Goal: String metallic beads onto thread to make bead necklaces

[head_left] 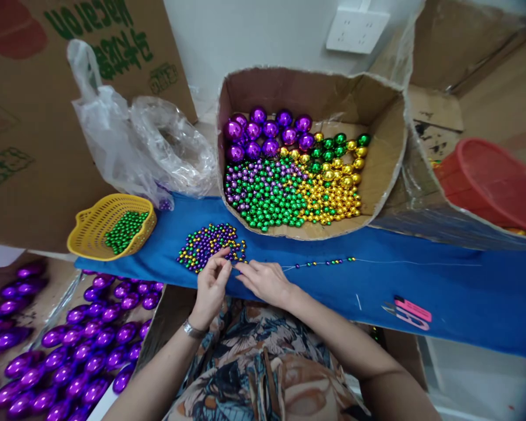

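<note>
My left hand (212,282) is closed in a pinch, thumb against fingertips, beside a loose pile of small beads (208,242) in purple, green and gold. What it pinches is too small to make out. Close by, my right hand (266,282) has its fingers pressed together, with a thin white thread (398,262) running out from under it to the right. Several small beads sit spaced along this thread, forming a beaded strand (328,262) that lies across the blue cloth (473,298).
Behind the pile stands a cut-down cardboard box (381,169) holding sorted shiny balls. A yellow basket (87,228) of green beads is at left. Pink-handled thread snips (409,313) lie at right. Large purple ornaments (83,351) fill a lower box. A red tub (495,181) stands far right.
</note>
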The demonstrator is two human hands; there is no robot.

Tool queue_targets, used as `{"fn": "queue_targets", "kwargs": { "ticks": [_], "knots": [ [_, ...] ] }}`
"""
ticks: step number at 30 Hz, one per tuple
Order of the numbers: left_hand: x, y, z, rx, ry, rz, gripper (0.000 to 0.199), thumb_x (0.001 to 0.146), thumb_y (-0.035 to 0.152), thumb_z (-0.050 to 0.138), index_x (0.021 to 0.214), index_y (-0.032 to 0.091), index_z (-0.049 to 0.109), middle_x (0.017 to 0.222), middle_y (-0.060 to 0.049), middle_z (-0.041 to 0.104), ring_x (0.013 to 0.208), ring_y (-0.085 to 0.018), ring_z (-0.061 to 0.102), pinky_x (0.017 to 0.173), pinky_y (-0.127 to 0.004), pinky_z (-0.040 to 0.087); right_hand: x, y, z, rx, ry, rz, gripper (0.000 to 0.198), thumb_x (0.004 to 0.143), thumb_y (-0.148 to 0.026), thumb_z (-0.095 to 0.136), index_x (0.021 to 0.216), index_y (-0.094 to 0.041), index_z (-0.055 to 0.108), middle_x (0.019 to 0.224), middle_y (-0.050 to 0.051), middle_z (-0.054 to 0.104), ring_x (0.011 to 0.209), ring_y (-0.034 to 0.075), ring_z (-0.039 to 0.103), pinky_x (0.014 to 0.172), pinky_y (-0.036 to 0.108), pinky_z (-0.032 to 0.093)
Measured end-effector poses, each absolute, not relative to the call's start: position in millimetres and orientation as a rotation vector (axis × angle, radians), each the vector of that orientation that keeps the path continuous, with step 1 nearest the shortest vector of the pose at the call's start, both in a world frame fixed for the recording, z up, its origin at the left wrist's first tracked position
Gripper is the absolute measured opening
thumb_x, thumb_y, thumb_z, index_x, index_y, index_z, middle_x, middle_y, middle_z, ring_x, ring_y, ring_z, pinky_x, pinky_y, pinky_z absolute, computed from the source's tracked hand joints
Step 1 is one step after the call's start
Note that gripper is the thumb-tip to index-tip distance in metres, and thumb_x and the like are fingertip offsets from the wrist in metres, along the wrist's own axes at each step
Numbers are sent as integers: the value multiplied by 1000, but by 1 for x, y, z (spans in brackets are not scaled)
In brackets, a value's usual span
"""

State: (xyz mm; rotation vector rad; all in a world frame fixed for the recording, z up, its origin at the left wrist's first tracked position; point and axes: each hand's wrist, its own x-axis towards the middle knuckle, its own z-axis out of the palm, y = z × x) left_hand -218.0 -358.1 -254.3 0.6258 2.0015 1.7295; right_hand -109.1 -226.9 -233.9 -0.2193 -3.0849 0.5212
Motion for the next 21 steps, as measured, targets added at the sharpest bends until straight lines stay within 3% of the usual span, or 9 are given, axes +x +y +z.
{"fn": "queue_targets", "kwargs": {
  "ticks": [7, 13, 17, 21],
  "knots": [
    [-247, -368, -263, 341, 1979, 2010, 22, 82, 37, 63, 74, 17, 55, 119, -9, 63, 112, -22, 54, 99, -36, 36, -30, -156, -232, -349, -3144, 464, 32, 101, -36, 34, 111, -24, 63, 96, 3, 69, 80, 13, 65, 70, 21, 42],
    [-237, -364, -262, 481, 2093, 1862, 22, 84, 38, 60, 75, 18, 56, 118, -9, 63, 109, -22, 57, 96, -36, 40, -1, -133, -217, -656, -3281, -4, 28, 96, -38, 45, 104, -25, 68, 90, 6, 68, 83, 20, 62, 66, 26, 43],
    [-222, -358, -257, 687, 2137, 1709, 21, 85, 38, 58, 77, 19, 57, 119, -9, 62, 112, -23, 56, 95, -37, 42, -35, -177, -227, -341, -3090, 170, 33, 99, -40, 40, 118, -25, 62, 99, 6, 69, 89, 17, 59, 76, 26, 44],
    [-218, -361, -255, 737, 2157, 1680, 20, 84, 39, 59, 81, 19, 58, 121, -9, 62, 115, -24, 55, 98, -38, 42, -73, -214, -249, -174, -2930, 252, 35, 96, -49, 43, 116, -27, 62, 79, -1, 67, 75, 15, 57, 60, 23, 41]
  ]
}}
